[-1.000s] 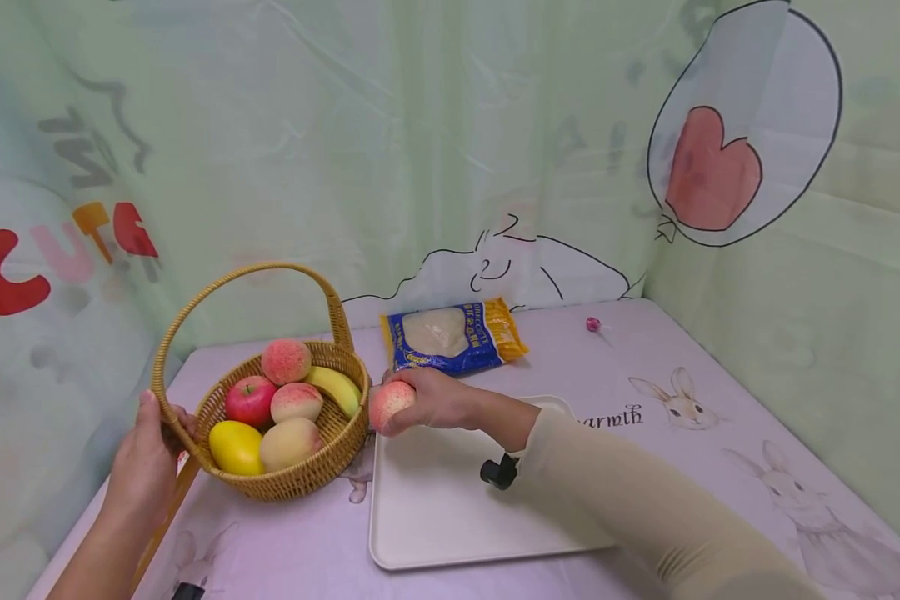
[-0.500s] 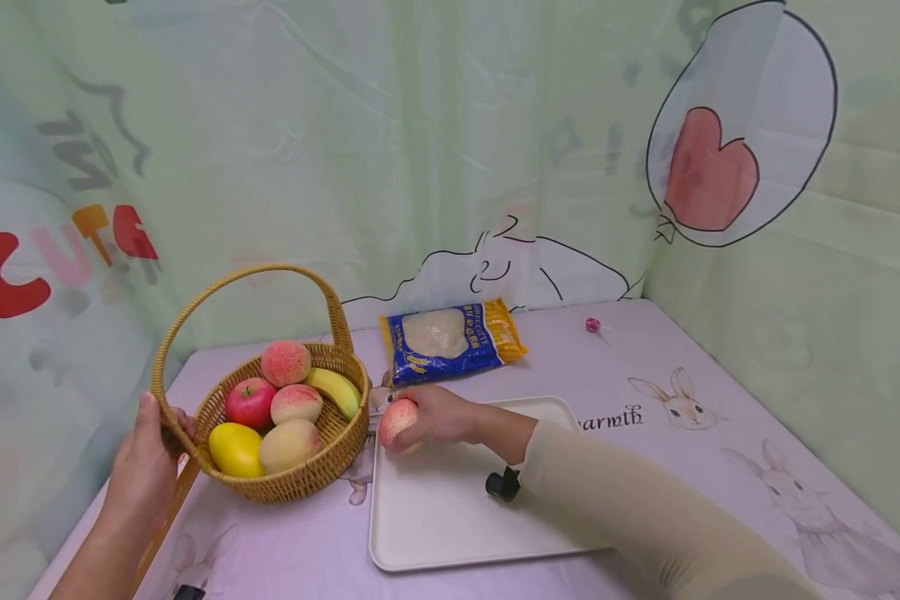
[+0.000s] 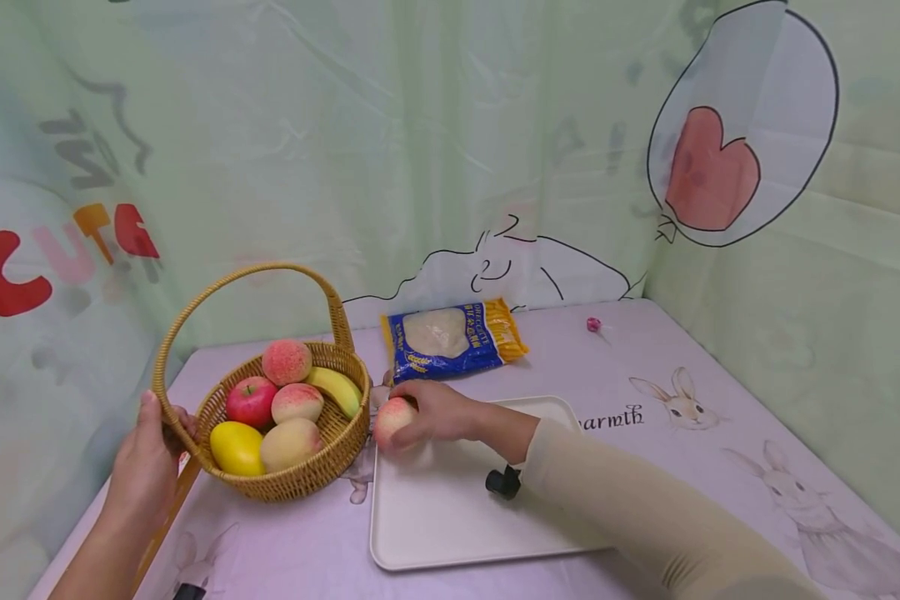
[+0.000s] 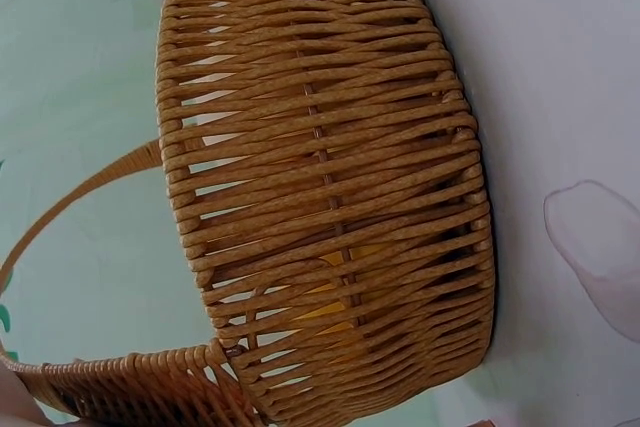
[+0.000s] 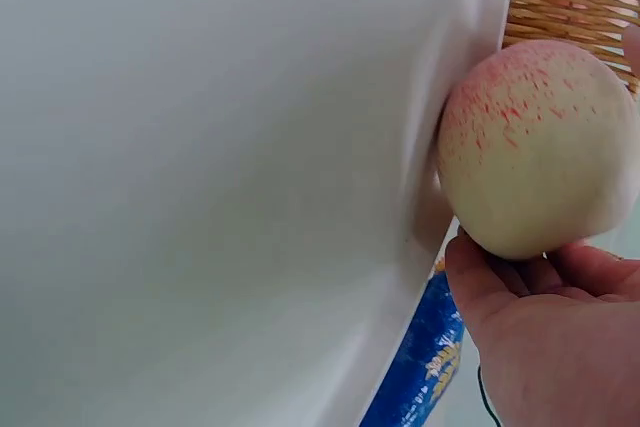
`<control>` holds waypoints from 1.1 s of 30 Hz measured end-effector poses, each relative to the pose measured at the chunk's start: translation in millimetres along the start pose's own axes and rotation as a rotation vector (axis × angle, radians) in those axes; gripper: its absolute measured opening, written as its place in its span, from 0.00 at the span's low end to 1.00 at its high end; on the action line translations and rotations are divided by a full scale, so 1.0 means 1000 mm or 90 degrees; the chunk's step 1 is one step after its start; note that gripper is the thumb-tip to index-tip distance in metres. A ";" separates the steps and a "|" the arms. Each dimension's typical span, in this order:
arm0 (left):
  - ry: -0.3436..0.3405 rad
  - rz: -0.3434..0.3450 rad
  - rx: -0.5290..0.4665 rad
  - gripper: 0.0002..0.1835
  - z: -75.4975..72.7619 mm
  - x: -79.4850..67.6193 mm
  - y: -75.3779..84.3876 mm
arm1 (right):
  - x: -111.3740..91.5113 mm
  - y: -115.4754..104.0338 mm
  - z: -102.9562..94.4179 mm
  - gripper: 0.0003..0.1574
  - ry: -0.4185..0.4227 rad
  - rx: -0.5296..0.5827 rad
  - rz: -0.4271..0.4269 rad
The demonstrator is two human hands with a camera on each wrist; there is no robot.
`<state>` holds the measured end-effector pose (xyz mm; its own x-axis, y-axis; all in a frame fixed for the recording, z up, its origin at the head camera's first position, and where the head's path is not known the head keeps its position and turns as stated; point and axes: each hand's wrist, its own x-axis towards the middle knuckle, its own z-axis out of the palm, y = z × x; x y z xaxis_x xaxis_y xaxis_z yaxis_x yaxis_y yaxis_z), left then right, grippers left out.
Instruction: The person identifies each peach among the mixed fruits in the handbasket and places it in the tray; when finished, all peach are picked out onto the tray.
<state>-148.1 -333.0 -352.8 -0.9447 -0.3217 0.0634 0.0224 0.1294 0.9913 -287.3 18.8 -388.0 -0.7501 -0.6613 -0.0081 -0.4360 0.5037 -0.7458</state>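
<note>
With its fingers around a pink and cream peach (image 3: 392, 419), my right hand (image 3: 444, 412) is over the left edge of a white tray (image 3: 450, 525). In the right wrist view the peach (image 5: 540, 152) is close to the tray's raised rim; whether they touch I cannot tell. My left hand (image 3: 141, 458) grips the handle of a wicker basket (image 3: 318, 477) on the left. Inside the basket lie a red apple (image 3: 250, 402), a banana (image 3: 335, 390), a yellow mango-like fruit (image 3: 237, 448) and three peaches (image 3: 291, 446). The basket's woven side (image 4: 330, 187) fills the left wrist view.
A blue and yellow pasta bag (image 3: 450, 342) lies behind the tray. Farther right is a small pink lollipop (image 3: 593, 324). The tablecloth (image 3: 300, 550) bears printed rabbits, and a pale green curtain (image 3: 330, 150) hangs at the back and sides.
My right hand has brought the peach slightly nearer to me, from beside the basket's rim to the tray's left edge, then a touch leftward. My left hand and the basket stay put.
</note>
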 end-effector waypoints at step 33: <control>-0.026 0.053 -0.084 0.31 0.000 0.003 -0.003 | 0.000 -0.027 -0.031 0.47 0.013 0.068 -0.041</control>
<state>-150.6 -334.8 -355.8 -0.9502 -0.2764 0.1442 0.1417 0.0289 0.9895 -291.4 22.3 -347.0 -0.7320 -0.6791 0.0549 -0.4291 0.3969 -0.8114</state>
